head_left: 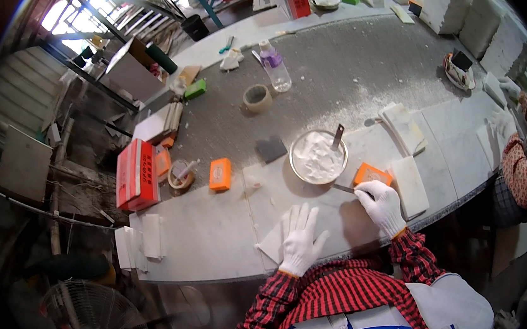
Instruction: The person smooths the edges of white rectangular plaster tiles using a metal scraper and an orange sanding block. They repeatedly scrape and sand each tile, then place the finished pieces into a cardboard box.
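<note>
1. Left hand lies open over a white tile near the surface's front edge.
2. Right hand grips a thin tool, slanting forward-left toward a bowl of white paste ahead, between both hands.

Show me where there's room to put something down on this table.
Bare patches: the tabletop between the white strips and left hand; also the dusty grey stretch between the bottle and the far-right dark block. Crowded: around the right hand, where the bowl, orange box and white slabs close in.
</note>
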{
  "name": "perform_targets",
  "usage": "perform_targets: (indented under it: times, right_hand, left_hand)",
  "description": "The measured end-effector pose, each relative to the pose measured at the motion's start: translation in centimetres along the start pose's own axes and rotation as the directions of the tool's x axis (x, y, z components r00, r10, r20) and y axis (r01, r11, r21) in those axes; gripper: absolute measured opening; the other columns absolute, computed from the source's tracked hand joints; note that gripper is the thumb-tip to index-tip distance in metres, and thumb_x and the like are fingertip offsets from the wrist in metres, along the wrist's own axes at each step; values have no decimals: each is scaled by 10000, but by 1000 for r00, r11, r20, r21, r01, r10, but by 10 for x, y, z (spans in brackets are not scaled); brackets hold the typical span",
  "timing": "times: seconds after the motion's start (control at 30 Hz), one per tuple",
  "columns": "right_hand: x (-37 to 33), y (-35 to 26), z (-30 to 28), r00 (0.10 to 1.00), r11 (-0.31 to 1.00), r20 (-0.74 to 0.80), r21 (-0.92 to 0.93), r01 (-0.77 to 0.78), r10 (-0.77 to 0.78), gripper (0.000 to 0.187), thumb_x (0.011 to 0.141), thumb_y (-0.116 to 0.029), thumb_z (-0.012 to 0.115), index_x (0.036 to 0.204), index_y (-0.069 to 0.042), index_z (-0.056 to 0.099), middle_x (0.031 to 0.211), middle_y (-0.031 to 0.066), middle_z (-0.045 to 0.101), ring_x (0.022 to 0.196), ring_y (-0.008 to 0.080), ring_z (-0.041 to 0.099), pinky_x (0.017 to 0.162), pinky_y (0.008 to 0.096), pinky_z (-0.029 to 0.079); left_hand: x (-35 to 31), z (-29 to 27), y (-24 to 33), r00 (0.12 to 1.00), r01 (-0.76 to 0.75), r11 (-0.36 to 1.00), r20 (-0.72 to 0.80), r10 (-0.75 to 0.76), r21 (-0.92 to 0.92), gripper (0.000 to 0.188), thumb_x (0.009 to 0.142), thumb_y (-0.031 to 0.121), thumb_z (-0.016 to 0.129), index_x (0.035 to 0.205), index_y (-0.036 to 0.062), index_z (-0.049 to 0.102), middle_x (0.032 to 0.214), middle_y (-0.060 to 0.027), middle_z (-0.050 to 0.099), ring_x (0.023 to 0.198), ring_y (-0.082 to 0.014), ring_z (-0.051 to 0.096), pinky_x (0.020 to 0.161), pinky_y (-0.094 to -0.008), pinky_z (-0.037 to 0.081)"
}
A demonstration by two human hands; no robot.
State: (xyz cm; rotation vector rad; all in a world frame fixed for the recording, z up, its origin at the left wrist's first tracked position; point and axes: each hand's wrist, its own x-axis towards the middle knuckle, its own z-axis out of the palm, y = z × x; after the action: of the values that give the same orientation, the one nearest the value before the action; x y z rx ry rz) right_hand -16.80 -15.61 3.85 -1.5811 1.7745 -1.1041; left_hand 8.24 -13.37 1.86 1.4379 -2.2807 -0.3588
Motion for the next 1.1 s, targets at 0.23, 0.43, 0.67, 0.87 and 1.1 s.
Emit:
perform_targets:
  times: [0.23,0.43,0.67,0.87,1.1]
  right_hand:
    - [0,-5,15,987,995,145,64,-82,72,186,944,-149,712,1054,-8,762,971,160,751,874,280,730,795,355,559]
    - [2,0,43,922,987,388,147,-64,2,221,947,-182,702,1085,-21,762,1003,167,756,897,305,726,818,375,560]
    - [19,8,70,824,971,526,10,240,-209,195,933,-229,715,1094,-146,787,982,127,756,922,348,708,797,424,558]
    - [9,1,75,835,929,462,-58,365,-299,220,923,-224,719,1133,-197,775,931,100,731,861,333,703,745,433,555]
    - [-10,-8,80,870,901,357,-139,411,-342,145,913,-162,680,1041,-182,746,823,82,672,760,319,672,654,433,529]
  left_hand:
    - [-4,-16,-16,957,-282,831,-207,205,-479,436,859,31,752,1293,45,713,1249,-185,720,1172,-385,683,1019,-451,548]
    - [-29,-40,-69,1000,-13,998,-22,12,-57,849,696,233,931,1456,83,584,1504,-185,529,1402,-449,460,1184,-545,375]
    - [-13,-21,-67,997,-66,996,27,68,-59,877,661,296,934,1456,157,592,1502,-140,470,1396,-416,418,1146,-545,404]
    - [-14,-10,-73,992,-122,991,-2,122,-62,807,702,285,904,1439,134,610,1465,-140,488,1348,-412,466,1102,-540,436]
    - [-13,-3,-77,991,-135,983,2,136,-125,807,672,199,911,1409,65,613,1437,-148,506,1273,-416,537,1051,-524,484]
